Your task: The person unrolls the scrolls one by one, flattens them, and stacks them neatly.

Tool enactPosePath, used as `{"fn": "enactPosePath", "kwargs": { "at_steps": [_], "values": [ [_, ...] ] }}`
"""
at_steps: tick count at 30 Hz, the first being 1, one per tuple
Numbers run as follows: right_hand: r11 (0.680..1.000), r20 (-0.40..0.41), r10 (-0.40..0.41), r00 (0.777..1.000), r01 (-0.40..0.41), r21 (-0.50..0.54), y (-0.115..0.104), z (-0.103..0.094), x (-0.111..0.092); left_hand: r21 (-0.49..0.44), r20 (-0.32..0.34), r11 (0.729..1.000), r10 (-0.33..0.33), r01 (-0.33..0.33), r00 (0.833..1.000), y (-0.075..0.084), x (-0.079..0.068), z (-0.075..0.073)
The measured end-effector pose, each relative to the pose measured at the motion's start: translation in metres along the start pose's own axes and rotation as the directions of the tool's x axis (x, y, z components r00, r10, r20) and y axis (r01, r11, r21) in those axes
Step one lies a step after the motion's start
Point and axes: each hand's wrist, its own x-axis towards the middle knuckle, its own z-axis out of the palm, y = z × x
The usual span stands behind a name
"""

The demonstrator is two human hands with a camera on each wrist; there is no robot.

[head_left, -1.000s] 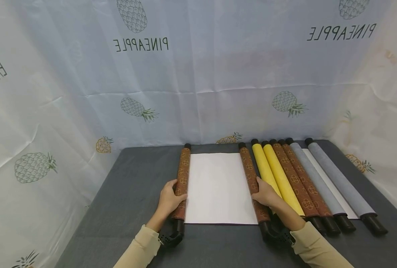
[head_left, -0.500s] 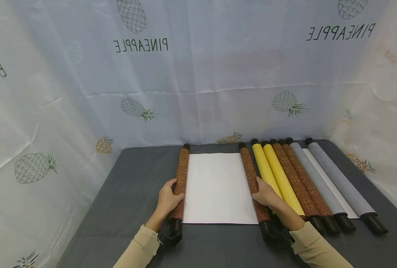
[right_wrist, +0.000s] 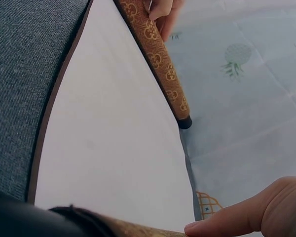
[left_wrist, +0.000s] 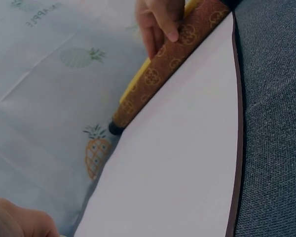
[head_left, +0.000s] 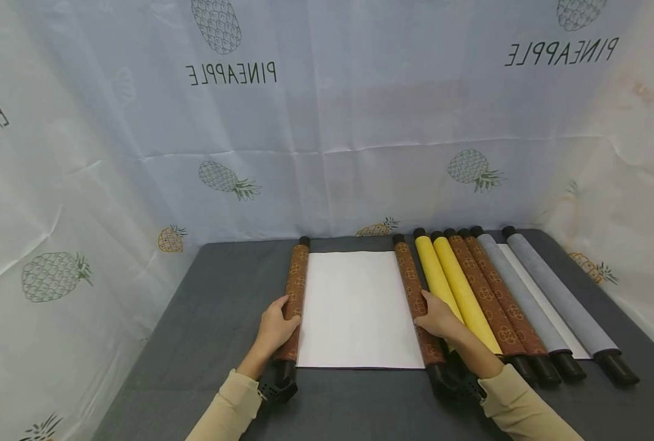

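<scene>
A hanging scroll lies partly unrolled, its white sheet (head_left: 357, 312) flat between two brown rolls with gold flower patterns. My left hand (head_left: 274, 327) holds the left roll (head_left: 296, 275), thumb on top near the white sheet and fingers at its outer side. Around the right roll (head_left: 408, 272), my right hand (head_left: 440, 316) keeps its grip at the lower half. In the left wrist view the right hand (left_wrist: 160, 19) shows at the top, on its roll. The right wrist view shows the left hand (right_wrist: 164, 15) on the other roll. The fingers' undersides are hidden.
Right of my right hand lie two yellow scrolls (head_left: 459, 285), two brown patterned ones (head_left: 486, 294) and a grey scroll (head_left: 553, 294) with a strip of white showing. All rest on a dark grey table (head_left: 194, 355). A pineapple-print curtain (head_left: 327, 122) hangs behind.
My left hand and the left roll have shifted slightly left, and the white sheet between the rolls has become a little wider. The right hand and its roll have stayed in place.
</scene>
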Motion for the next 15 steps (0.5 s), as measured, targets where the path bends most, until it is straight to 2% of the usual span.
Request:
{"fn": "enactPosePath", "kwargs": {
  "at_steps": [4,7,11,13,15],
  "values": [
    [1.0,0.0,0.009,1.0,-0.009,0.004,-0.001,0.0,0.001,-0.014,0.0,1.0,0.025,-0.025,1.0,-0.005,0.002,0.002],
    [1.0,-0.001,0.016,1.0,-0.016,0.009,-0.001,0.001,0.001,0.023,-0.024,0.999,0.05,-0.049,0.998,-0.014,0.006,0.008],
    [1.0,-0.003,0.02,1.0,-0.02,0.007,-0.002,0.001,0.0,0.057,-0.03,0.998,0.026,-0.025,0.999,-0.013,0.006,0.008],
    [1.0,-0.007,0.016,1.0,-0.016,0.002,-0.002,0.002,0.0,0.043,-0.019,0.999,-0.012,0.013,1.0,-0.005,0.003,0.002],
    [1.0,-0.014,0.009,1.0,-0.009,-0.004,-0.003,0.002,0.0,0.054,-0.03,0.998,-0.017,0.019,0.999,-0.002,0.001,-0.001]
  ]
}}
